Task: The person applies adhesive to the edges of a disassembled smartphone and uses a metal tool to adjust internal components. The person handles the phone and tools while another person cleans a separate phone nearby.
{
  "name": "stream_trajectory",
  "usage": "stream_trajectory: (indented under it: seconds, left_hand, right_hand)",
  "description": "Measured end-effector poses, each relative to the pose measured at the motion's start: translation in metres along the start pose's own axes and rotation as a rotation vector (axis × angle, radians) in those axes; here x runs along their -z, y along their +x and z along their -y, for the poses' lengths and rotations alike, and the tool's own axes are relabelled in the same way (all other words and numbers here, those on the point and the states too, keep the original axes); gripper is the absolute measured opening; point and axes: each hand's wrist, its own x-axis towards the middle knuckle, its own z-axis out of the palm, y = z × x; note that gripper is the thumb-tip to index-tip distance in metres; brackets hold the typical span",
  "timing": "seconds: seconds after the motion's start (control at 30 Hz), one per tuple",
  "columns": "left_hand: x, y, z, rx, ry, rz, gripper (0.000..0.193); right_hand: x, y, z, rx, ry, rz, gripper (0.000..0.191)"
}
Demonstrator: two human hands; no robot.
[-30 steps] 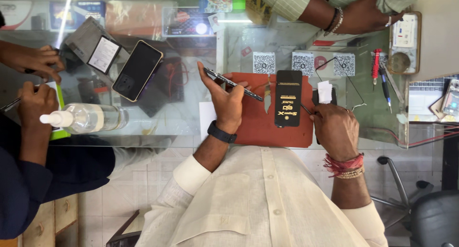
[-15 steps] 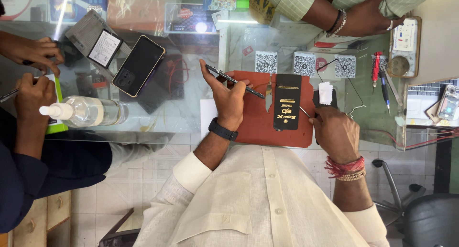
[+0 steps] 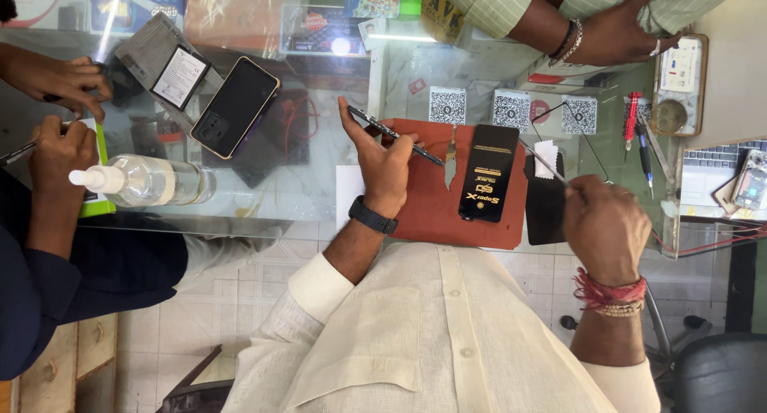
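My left hand (image 3: 382, 162) holds a thin dark phone part (image 3: 395, 135) edge-on above a reddish-brown work mat (image 3: 435, 209) on the glass counter. My right hand (image 3: 603, 225) is closed around a thin metal tool (image 3: 545, 163) whose tip points at a small white cloth (image 3: 546, 157). Between my hands a black rectangular screen package (image 3: 488, 173) lies on the mat, with a small metal blade (image 3: 451, 164) beside it. A dark flat panel (image 3: 545, 209) lies under my right hand's front edge.
A clear spray bottle (image 3: 142, 181) and a black phone (image 3: 236, 107) face down lie at the left, near another person's hands (image 3: 60, 145). Across the counter a second person's arms (image 3: 591, 29) rest. Screwdrivers (image 3: 631, 121), small square code cards (image 3: 511, 109) and a keyboard (image 3: 723, 161) sit at the right.
My left hand has lifted the thin dark part slightly and shifted left. My right hand has moved a little lower and to the right with the tool.
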Motion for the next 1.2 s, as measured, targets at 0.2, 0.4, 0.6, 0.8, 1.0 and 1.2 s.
stream_trajectory:
  seconds: [0.2, 0.4, 0.6, 0.8, 1.0, 1.2]
  left_hand:
    - [0.027, -0.014, 0.005, -0.199, -0.159, 0.354, 0.108]
    - [0.031, -0.019, 0.011, -0.24, -0.148, 0.482, 0.112]
    - [0.028, -0.02, 0.006, -0.198, -0.126, 0.49, 0.11]
    - [0.026, -0.02, 0.002, -0.18, -0.111, 0.494, 0.111]
    - [0.024, -0.019, 0.002, -0.178, -0.108, 0.506, 0.113]
    - [0.026, -0.019, 0.004, -0.173, -0.095, 0.497, 0.112]
  right_hand:
    - [-0.007, 0.008, 0.015, -0.01, 0.684, -0.153, 0.007]
    - [-0.035, 0.021, 0.055, -0.038, 1.538, 0.045, 0.008]
    - [-0.068, 0.023, 0.093, 0.05, 1.58, 0.15, 0.011]
    - [-0.08, 0.031, 0.093, 0.018, 1.449, 0.211, 0.009]
    - [-0.097, 0.027, 0.089, -0.026, 1.493, 0.284, 0.009]
    - [-0.112, 0.028, 0.083, -0.082, 1.641, 0.363, 0.007]
